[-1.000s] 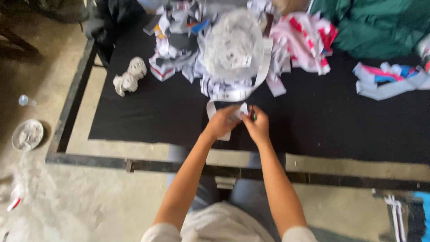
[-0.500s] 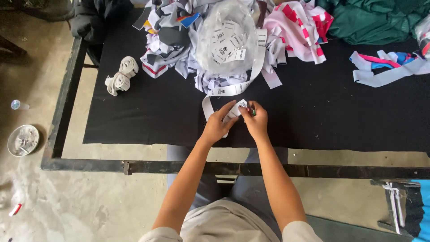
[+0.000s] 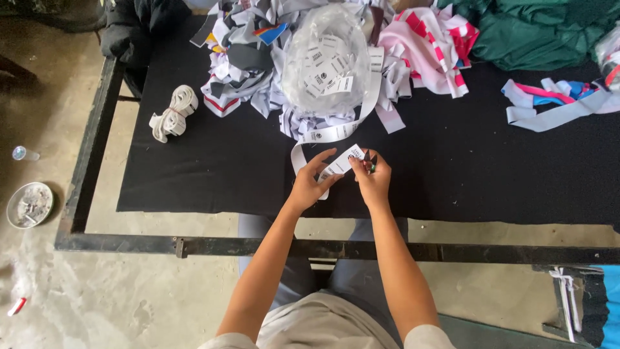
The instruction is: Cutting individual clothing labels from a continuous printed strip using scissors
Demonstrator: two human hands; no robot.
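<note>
Black cloth covers the bench, with a tied white bundle at its left. Nearer the middle, the left hand pinches a white label strip from below; just right, the right hand grips small scissors touching the strip's end.

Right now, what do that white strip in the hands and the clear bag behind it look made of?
Strip: probably woven or satin label tape; it is thin, limp, curls freely and carries repeated print. Bag: thin glossy plastic film, see-through, with cut labels showing inside. Both hands, left and right, pinch the strip's end.
</note>
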